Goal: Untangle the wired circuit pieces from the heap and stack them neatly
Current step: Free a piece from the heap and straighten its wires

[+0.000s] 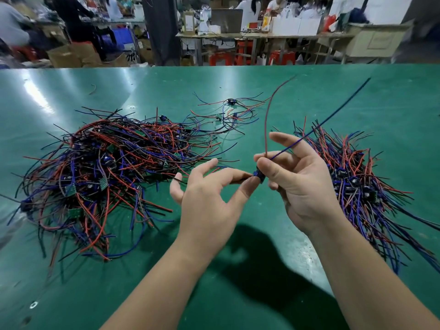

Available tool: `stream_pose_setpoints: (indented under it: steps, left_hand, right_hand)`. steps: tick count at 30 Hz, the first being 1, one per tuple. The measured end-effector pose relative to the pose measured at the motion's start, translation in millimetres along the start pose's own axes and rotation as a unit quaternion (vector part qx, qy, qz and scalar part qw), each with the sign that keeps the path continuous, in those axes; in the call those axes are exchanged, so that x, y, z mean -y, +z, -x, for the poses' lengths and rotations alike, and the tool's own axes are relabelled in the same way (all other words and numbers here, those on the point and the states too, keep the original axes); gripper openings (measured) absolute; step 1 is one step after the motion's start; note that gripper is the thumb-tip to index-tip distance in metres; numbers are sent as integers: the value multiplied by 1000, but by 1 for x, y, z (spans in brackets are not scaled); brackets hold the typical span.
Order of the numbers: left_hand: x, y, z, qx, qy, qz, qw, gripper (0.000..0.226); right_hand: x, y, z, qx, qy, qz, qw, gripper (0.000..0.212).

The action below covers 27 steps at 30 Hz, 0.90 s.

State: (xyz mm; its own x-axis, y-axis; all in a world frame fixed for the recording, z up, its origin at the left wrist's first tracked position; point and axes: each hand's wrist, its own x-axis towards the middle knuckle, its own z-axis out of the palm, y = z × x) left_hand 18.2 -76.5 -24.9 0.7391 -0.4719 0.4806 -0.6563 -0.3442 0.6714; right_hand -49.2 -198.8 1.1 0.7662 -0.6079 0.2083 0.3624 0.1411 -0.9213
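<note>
Right hand [302, 186] pinches a small wired circuit piece [259, 177] above the green surface [238, 79], thumb and forefinger closed on its dark body. The left hand [204, 201] nips the same piece from the other side, its remaining fingers spread. Its red wire [267, 120] and blue wire [321, 127] rise free, the blue one crossing above the stack [352, 182] at right. The tangled heap [102, 175] lies at left, well apart. Likely hazards, judged from the head view: opposing pulls could strain the soldered leads, and the loose blue wire could hook the stack on the way down, dragging laid pieces askew.
</note>
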Motion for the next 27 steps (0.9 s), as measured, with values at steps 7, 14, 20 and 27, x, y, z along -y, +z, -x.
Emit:
stream_pose_setpoints:
  steps: [7,14,20,27]
  left_hand:
    - [3,0,-3,109,-100,189,971,28]
    - [5,-31,-16,305,-352,400,790,22]
    - [15,-40,-19,379,-312,295,820,28]
    - [6,-17,-8,404,-237,451,759,33]
  right_hand:
    - [8,-3,-5,-45,103,-137,984,14]
    - [25,-24,-11,-36,152,-198,968,19]
    - [24,-34,-7,122,155,-213,957,24]
    - [9,-22,0,224,164,-63,959,9]
